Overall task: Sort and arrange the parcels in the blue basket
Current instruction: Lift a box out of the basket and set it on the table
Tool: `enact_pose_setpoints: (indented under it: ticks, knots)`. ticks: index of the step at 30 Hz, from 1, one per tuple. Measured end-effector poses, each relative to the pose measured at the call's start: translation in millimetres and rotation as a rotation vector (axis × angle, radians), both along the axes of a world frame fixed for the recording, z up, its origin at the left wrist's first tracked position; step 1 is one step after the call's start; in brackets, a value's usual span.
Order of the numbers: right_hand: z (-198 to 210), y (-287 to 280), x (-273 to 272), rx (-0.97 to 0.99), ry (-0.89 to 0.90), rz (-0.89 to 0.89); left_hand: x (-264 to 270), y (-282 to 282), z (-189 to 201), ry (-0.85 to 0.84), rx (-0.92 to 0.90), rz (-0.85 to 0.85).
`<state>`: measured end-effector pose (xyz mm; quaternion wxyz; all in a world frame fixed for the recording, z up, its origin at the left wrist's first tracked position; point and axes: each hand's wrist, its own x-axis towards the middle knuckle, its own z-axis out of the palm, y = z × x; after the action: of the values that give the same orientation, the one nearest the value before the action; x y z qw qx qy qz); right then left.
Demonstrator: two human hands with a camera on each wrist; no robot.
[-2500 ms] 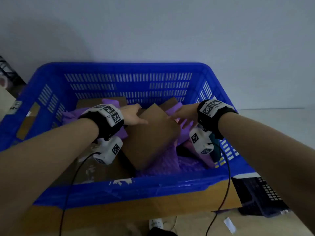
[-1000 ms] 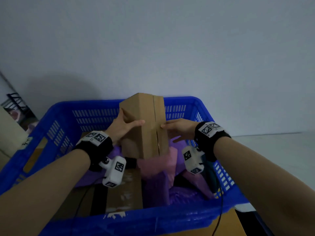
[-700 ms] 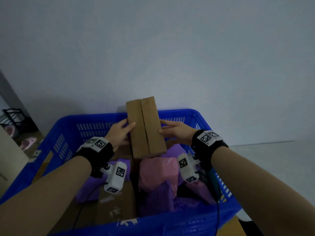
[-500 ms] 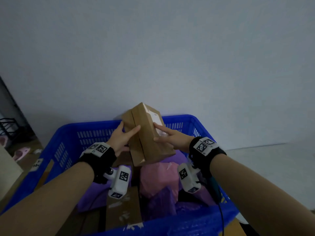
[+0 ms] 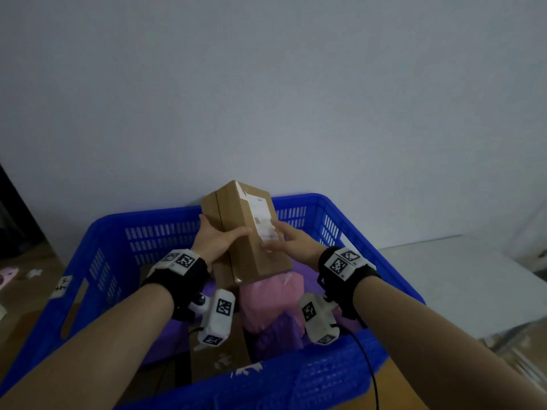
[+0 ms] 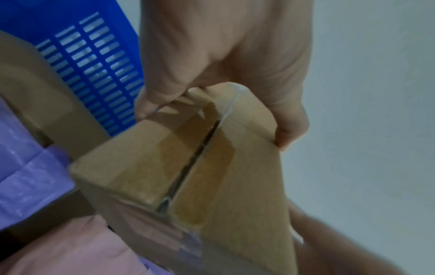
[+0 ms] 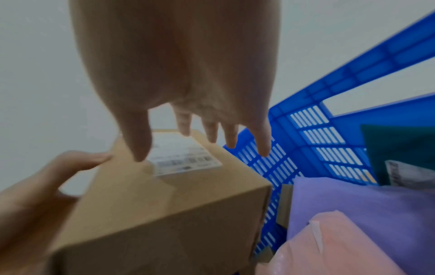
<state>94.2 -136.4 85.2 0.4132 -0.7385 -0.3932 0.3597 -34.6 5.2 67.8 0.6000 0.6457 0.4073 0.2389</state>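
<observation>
A brown cardboard box [image 5: 241,232] with a white label on its right face is held upright above the blue basket [image 5: 165,216]. My left hand [image 5: 220,238] grips its left side, thumb across the front and fingers behind. In the left wrist view that hand [image 6: 226,115] pinches the taped end of the box [image 6: 188,167]. My right hand [image 5: 281,241] lies with straight fingers on the label face. The right wrist view shows the right hand [image 7: 183,141] spread, thumb on the label of the box [image 7: 164,204].
In the basket lie a pink parcel [image 5: 269,300], purple parcels [image 5: 278,335], a flat cardboard box [image 5: 219,350] and a teal parcel [image 7: 400,148]. A white surface [image 5: 458,276] stands to the right. A plain wall is just behind the basket.
Both hands lifted the box out of the basket and turned it, so the labelled face now shows. The right hand slid onto the label.
</observation>
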Motion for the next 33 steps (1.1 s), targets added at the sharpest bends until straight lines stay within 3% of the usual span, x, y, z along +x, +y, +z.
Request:
enact_pose_setpoints:
  ticks: [3,8,13,20,28,33]
  knots:
    - [3.0,-8.6,11.9,0.034,-0.047,-0.144,-1.3,0.5,15.0,-0.139,-0.05,-0.049]
    - [10.1,-24.7,30.6,0.2,0.262,-0.253,16.0,4.4,32.4,-0.197,-0.118,-0.171]
    - [19.7,-43.6,53.3,0.366,0.393,-0.333,44.8,-4.5,49.3,-0.217,-0.063,-0.267]
    - [47.6,-96.7,121.8,0.47,0.31,-0.372,118.6,-51.7,88.3,-0.314,-0.003,-0.412]
    - [50.3,-201.1,230.2,0.402,0.233,-0.547,251.8,-139.5,82.8,-0.233,0.02,-0.513]
    - [27.9,-261.8,292.7,0.264,0.251,-0.594,333.0,-185.4,63.2,-0.032,0.02,-0.636]
